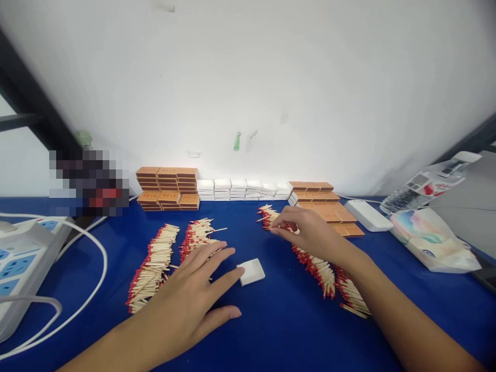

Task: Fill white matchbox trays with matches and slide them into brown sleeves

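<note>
Fingers spread, my left hand (203, 284) hovers over the blue table, its index fingertip at the left edge of a small white tray (252, 272), like the inner part of a matchbox. Partly behind this hand lies a heap of red-tipped matches (194, 238), with a longer row of matches (155, 263) to its left. My right hand (304, 227) is bent in a pinch over the right-hand matches (318, 268). Thumb and index finger meet beside some match heads; what they hold, if anything, is too small to tell. More matches (351, 294) lie under the right forearm.
Along the wall stand stacked orange matchbox sleeves (168, 188), stacked white trays (242, 189) and more orange sleeves (325, 206). At right are a white box (368, 215), a plastic bottle (426, 186) and a tissue pack (434, 240). A power strip (23, 268) with white cables occupies the left.
</note>
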The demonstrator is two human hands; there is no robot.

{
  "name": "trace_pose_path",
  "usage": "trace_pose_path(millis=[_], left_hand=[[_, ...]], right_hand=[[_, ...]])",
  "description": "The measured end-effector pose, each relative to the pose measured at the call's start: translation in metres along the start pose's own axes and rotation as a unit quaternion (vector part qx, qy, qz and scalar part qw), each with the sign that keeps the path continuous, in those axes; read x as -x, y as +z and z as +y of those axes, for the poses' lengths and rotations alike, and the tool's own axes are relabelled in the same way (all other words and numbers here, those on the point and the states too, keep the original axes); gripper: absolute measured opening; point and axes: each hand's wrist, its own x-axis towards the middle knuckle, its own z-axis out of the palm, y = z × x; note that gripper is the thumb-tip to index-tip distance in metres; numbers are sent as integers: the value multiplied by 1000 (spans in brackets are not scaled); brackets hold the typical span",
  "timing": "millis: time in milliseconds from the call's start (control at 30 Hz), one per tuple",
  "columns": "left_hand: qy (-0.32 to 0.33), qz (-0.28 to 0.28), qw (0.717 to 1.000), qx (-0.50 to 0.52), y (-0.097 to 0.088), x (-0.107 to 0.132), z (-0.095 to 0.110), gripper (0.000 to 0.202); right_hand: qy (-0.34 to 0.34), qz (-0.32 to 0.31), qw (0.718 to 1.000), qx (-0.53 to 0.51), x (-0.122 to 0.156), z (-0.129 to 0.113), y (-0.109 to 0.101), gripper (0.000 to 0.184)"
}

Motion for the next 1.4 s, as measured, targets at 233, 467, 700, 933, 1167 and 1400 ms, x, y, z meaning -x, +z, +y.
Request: trace_pose_path(millis=[233, 467, 700, 933, 1167, 1400], left_hand=[[31, -5, 999, -11, 4, -2, 0, 36], [57, 39, 998, -3, -3, -9, -4, 20], [52, 60, 996, 36, -1, -10, -4, 15], [49, 63, 996, 39, 0, -10, -7, 16], [52, 65, 996, 41, 0, -11, -6, 17], [20, 73, 997, 8, 1, -8, -7, 37]], right_hand=[[19, -34, 998, 57, -1, 27, 9, 16], [20, -24, 997, 69, 1, 27, 12, 12], [15, -38, 996, 74, 5, 25, 13, 15], [13, -51, 995, 79, 5, 17, 12, 18], [22, -57, 994, 89, 5, 15, 15, 18], [37, -49, 995, 84, 6, 16, 13, 14]])
